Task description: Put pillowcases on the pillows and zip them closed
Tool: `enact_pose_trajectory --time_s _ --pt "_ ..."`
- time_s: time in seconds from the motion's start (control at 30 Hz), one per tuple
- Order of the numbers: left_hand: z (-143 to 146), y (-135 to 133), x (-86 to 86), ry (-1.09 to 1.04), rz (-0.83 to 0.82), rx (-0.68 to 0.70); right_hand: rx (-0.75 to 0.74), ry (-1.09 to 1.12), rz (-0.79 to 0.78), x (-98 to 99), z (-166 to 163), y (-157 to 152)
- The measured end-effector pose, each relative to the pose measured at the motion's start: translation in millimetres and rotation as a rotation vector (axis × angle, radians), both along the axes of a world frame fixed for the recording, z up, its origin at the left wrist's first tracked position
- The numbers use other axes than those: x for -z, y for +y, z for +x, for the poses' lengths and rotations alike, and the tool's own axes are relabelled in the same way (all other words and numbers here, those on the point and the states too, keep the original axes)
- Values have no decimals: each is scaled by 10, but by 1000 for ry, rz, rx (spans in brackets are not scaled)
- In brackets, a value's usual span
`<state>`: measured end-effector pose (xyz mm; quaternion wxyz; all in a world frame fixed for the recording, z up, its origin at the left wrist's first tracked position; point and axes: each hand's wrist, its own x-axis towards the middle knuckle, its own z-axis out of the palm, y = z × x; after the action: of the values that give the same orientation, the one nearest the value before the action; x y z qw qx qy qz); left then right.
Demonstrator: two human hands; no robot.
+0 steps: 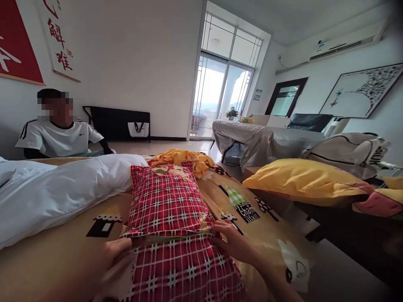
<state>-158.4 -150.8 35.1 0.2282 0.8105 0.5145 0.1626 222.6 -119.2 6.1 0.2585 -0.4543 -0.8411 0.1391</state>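
Note:
A red plaid pillowcase lies lengthwise on the tan printed bedsheet. Its far part is plump and stretches away from me, while the near part spreads flatter toward my body. Between them runs a slit-like opening with a thin greenish strip showing along it. At the left end of this opening my left hand, partly blurred, is closed on the fabric edge. My right hand pinches the pillowcase at the opening's right end. What fills the case is hidden.
White bedding lies to the left, and crumpled yellow cloth sits beyond the pillowcase. A yellow pillow rests at right on a dark surface. One person sits past the bed's far left edge. Behind stands a covered table.

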Motion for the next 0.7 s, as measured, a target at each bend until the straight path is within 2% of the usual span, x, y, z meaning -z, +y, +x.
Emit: enact_pose_trajectory --time_s 0.17,0.23,0.3,0.4,0.5,0.6,0.7 --pt "-71 -8 25 -162 149 54 -10 264 -10 -163 49 -26" --pt "-74 0 66 -194 259 108 4 264 -15 -137 54 -18" --pt "-88 17 141 -173 392 152 82 224 8 -54 68 2" --pt "-141 68 300 -118 634 46 175 184 59 71 90 29" --pt "-159 146 419 -91 768 -54 129 179 69 118 35 23" --pt "-34 217 371 -74 793 -28 81 152 133 118 -130 13" --pt "178 218 187 -49 848 43 71 119 295 125 -294 34"
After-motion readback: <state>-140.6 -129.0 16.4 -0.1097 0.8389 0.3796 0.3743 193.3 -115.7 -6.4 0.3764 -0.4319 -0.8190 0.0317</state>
